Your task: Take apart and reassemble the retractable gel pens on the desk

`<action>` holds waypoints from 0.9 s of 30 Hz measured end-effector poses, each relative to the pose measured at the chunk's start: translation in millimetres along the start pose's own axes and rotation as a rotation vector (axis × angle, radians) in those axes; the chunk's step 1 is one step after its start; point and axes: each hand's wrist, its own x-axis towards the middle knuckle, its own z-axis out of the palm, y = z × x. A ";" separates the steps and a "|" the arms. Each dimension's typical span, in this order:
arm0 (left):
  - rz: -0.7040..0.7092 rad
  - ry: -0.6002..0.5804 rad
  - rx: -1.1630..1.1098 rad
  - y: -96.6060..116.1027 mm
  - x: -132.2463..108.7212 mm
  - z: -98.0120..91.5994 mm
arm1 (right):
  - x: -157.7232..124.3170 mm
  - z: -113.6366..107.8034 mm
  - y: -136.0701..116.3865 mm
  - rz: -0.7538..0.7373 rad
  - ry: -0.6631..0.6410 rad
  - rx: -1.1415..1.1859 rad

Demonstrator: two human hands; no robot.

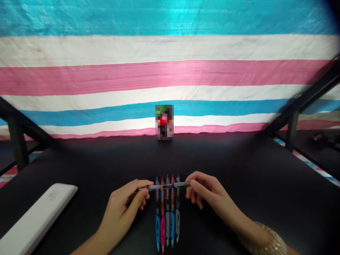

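Note:
A grey and clear pen (166, 186) is held level between both hands. My left hand (130, 198) pinches its left end between thumb and fingers. At the other end, the thumb and index finger of my right hand (205, 189) close on the grey part. Beneath this pen, several pens (167, 226) with blue, pink and grey grips lie side by side in a row on the black table (117, 159). Their tips point away from me. The held pen crosses over their upper parts; whether it touches them I cannot tell.
To the left lies a long white case (39, 219). A small pixelated upright item (164, 122) stands at the table's far edge. Behind hangs a striped tarp (170, 74), with black metal frame bars (300, 95) at both sides. A bracelet (265, 241) circles my right wrist.

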 end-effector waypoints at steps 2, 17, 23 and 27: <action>0.009 -0.007 0.007 0.6 0.1 0.3 | 1.1 0.6 -0.1 0.003 -0.010 -0.020; -0.010 0.021 0.016 4.2 0.2 0.6 | 3.7 -0.7 2.1 0.048 -0.010 0.138; -0.028 0.018 0.010 6.6 0.4 1.3 | 4.6 0.3 3.2 0.094 -0.015 0.184; -0.091 0.039 -0.043 6.3 0.4 2.1 | 4.7 -0.3 6.3 0.077 -0.027 0.276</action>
